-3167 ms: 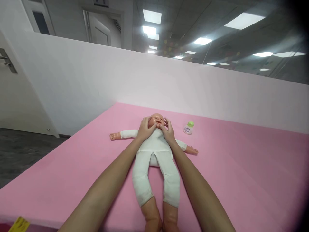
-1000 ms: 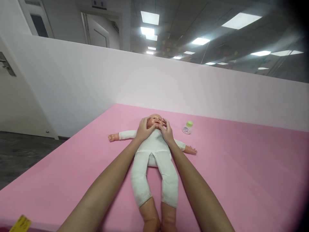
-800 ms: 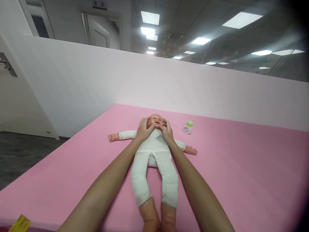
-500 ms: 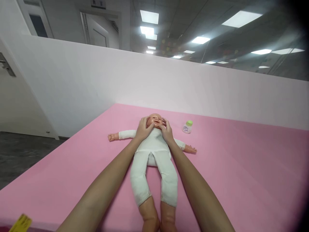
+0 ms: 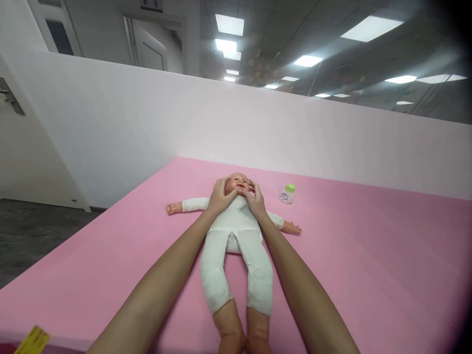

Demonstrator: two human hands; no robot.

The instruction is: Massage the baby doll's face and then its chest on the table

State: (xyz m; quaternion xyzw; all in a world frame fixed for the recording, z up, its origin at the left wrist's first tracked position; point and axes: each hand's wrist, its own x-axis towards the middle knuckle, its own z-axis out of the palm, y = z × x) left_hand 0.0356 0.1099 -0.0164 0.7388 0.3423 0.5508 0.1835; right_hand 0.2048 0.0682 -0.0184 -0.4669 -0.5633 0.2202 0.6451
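A baby doll point(image 5: 236, 214) with a white cloth body lies on its back on the pink table surface point(image 5: 361, 255). Its head points away from me and its arms are spread out sideways. Around the left side of its head curls my left hand point(image 5: 220, 196), thumb by the chin. My right hand point(image 5: 255, 197) cups the other side, its thumb also near the chin and its fingers along the cheek. Some fingertips are hidden beside the head. A small clear bottle with a green cap point(image 5: 286, 194) stands to the right of the doll's head.
A white wall point(image 5: 236, 123) rises behind the table's far edge. A yellow strip with dark marks point(image 5: 34, 340) shows at the near left edge. On the left are a door with a metal handle point(image 5: 12, 97) and dark floor point(image 5: 33, 236).
Both hands stay on the doll's head with hardly any movement. The whole view has shifted very slightly.
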